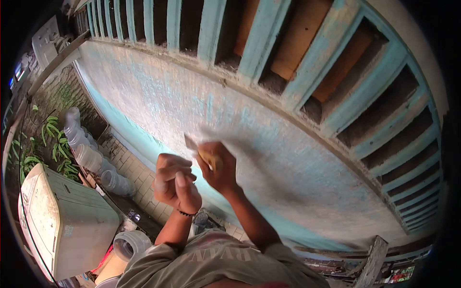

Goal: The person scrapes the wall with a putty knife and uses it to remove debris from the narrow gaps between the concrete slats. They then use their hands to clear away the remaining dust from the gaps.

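The right hand (218, 168) is closed round the yellowish handle of a scraper (194, 145). The blade is thin, flat and motion-blurred, and its edge lies against the wall (158, 91). The wall is grey, with pale turquoise paint left in streaks. The left hand (175, 185) is curled into a fist just beside the right; nothing shows in it. Turquoise slats (261, 43) run above the wall.

Soft, even daylight with no hard shadows or glare. Strong fisheye bending curves the wall (201, 96) and slats, with black vignette at all edges. The right hand (217, 167) shows slight motion blur.
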The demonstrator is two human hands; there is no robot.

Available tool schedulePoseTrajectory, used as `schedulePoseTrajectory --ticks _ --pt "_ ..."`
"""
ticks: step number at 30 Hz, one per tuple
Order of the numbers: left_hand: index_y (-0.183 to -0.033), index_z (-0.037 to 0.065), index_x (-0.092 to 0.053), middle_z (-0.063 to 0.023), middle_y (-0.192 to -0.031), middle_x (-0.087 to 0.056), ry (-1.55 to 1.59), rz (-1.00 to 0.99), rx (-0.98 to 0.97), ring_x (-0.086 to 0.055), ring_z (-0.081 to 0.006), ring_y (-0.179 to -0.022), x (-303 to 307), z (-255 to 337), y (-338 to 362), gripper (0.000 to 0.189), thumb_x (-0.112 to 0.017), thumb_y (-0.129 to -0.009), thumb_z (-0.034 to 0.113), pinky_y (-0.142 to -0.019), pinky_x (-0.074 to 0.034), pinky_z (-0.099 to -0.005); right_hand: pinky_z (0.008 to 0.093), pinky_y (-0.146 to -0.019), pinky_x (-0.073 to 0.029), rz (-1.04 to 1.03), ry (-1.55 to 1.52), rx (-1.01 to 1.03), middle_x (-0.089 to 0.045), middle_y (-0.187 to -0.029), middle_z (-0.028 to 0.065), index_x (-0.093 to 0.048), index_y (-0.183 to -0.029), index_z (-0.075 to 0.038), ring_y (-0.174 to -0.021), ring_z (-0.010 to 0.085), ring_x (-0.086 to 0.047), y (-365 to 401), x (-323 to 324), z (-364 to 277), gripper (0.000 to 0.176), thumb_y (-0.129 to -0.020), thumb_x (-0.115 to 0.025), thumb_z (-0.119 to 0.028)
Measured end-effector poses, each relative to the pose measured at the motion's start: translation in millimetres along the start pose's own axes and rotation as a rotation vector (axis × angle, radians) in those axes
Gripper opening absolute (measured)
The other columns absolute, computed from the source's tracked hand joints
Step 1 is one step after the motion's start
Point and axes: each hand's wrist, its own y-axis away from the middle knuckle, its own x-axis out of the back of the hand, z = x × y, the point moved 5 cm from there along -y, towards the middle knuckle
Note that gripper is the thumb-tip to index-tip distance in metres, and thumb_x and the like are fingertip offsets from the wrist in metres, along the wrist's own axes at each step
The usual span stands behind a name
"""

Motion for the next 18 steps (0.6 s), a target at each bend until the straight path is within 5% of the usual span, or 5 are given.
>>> schedulePoseTrajectory --ticks 2,8,12,16,18 --pt "-0.089 -0.002 -0.058 -0.0114 -0.072 -0.062 -0.042 -0.049 -0.124 -0.058 -0.0246 -0.074 5.4 -5.3 -10.7 0.017 -0.056 -0.096 0.013 -0.068 -0.047 -0.0364 0.0404 -0.074 -0.053 -0.075 0.087 0.003 -0.067 -0.093 0.0122 -0.065 -0.098 -0.005 -0.083 0.0323 -0.065 56.2 -4.6 36.7 0.014 -0.088 -0.074 -0.002" --pt "-0.093 -0.003 -0.063 -0.0141 -0.078 -0.067 -0.175 -0.263 -0.086 -0.061 -0.0312 -0.078 -14.2 -23.8 -10.0 0.017 -0.062 -0.087 0.014 -0.072 -0.048 -0.0405 0.0423 -0.077 -0.055 -0.064 0.108 -0.496 -0.069 -0.095 0.0159 -0.067 -0.103 -0.003 -0.087 0.0343 -0.070 188.4 49.7 94.8 0.017 -0.088 -0.075 -0.005" --pt "-0.096 -0.002 -0.065 -0.0173 -0.085 -0.068 -0.124 -0.541 -0.121 -0.063 -0.0358 -0.083 -61.6 -7.8 10.2 0.024 -0.066 -0.086 0.020 -0.076 -0.048 -0.0452 0.0442 -0.080 -0.056 -0.136 0.243 -0.650 -0.072 -0.094 0.0173 -0.070 -0.099 -0.004 -0.091 0.0364 -0.071 242.1 88.2 112.2 0.016 -0.086 -0.078 -0.010" --pt "-0.123 0.000 -0.069 -0.0180 -0.123 -0.066 0.038 -0.941 -0.180 -0.064 -0.0401 -0.114 -131.6 40.7 40.0 0.047 -0.073 -0.082 0.023 -0.094 -0.052 -0.0503 0.0455 -0.086 -0.054 -0.224 0.499 -0.658 -0.071 -0.101 0.0180 -0.069 -0.105 -0.004 -0.100 0.0366 -0.069 294.7 118.7 127.8 0.024 -0.087 -0.079 -0.016" --pt "-0.140 0.002 -0.060 -0.0203 -0.144 -0.054 0.093 -1.084 -0.317 -0.051 -0.0396 -0.136 -171.0 64.4 66.7 0.065 -0.074 -0.084 0.033 -0.112 -0.042 -0.0539 0.0461 -0.091 -0.051 -0.202 0.529 -0.674 -0.069 -0.107 0.0188 -0.067 -0.109 -0.004 -0.106 0.0365 -0.066 307.4 130.2 131.6 0.029 -0.087 -0.079 -0.018"
